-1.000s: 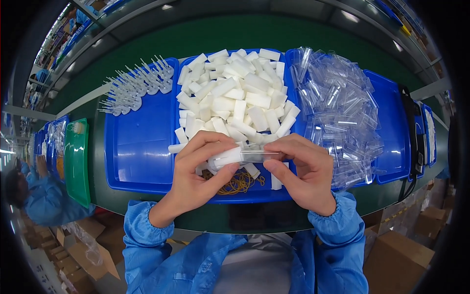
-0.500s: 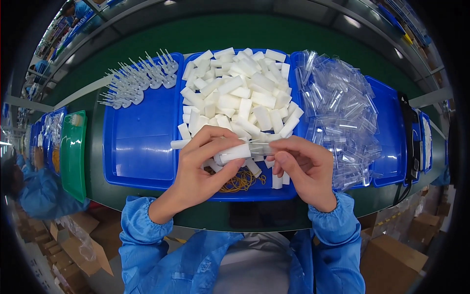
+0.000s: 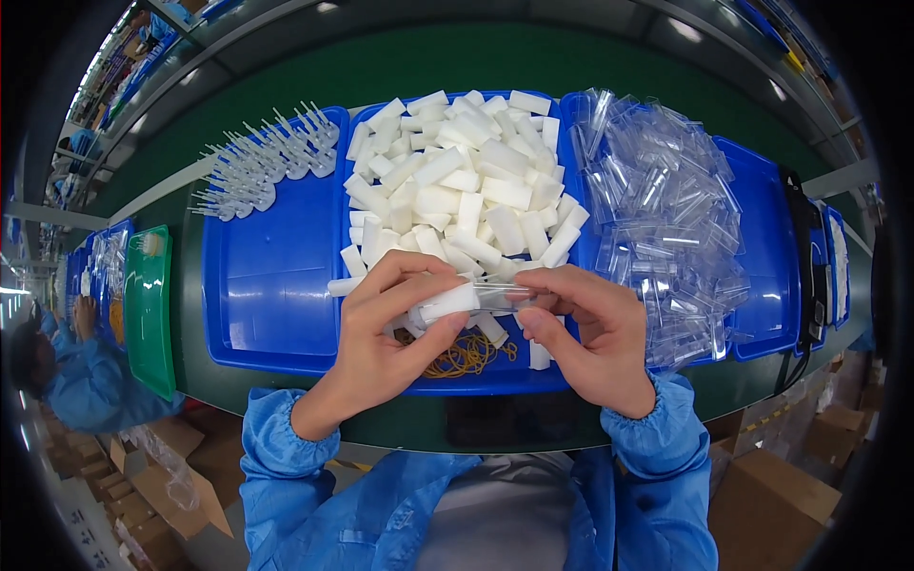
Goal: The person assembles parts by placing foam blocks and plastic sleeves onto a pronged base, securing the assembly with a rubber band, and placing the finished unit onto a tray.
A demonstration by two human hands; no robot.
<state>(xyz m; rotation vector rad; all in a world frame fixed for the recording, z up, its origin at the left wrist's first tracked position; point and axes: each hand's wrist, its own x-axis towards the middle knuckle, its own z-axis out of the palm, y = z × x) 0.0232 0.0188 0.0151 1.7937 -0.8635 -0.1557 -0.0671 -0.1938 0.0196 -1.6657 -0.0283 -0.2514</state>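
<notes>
My left hand [image 3: 371,328] grips a white foam block [image 3: 449,303] between thumb and fingers; a greyish-white part shows at the block's left end, mostly covered by my fingers. Pinched in my right hand [image 3: 602,328] is a clear plastic sleeve [image 3: 495,296], its left end meeting the foam block. How far the sleeve reaches over the block cannot be made out. Both hands are above the near part of a blue tray [image 3: 509,383] heaped with white foam blocks [image 3: 476,171]. Tan rubber bands [image 3: 462,362] lie below my hands in that tray.
Clear plastic sleeves [image 3: 657,209] are piled to the right, beside another blue tray [image 3: 766,219]. White pronged parts [image 3: 276,157] stand along the far edge of the left blue tray [image 3: 276,276]. Farther left are a green tray [image 3: 149,305] and a co-worker's blue sleeve [image 3: 109,376]. Cardboard boxes [image 3: 771,504] sit below the table.
My right hand and the clear sleeve have shifted slightly left toward the foam block. Both grips stay the same, and the whole view has tilted a little.
</notes>
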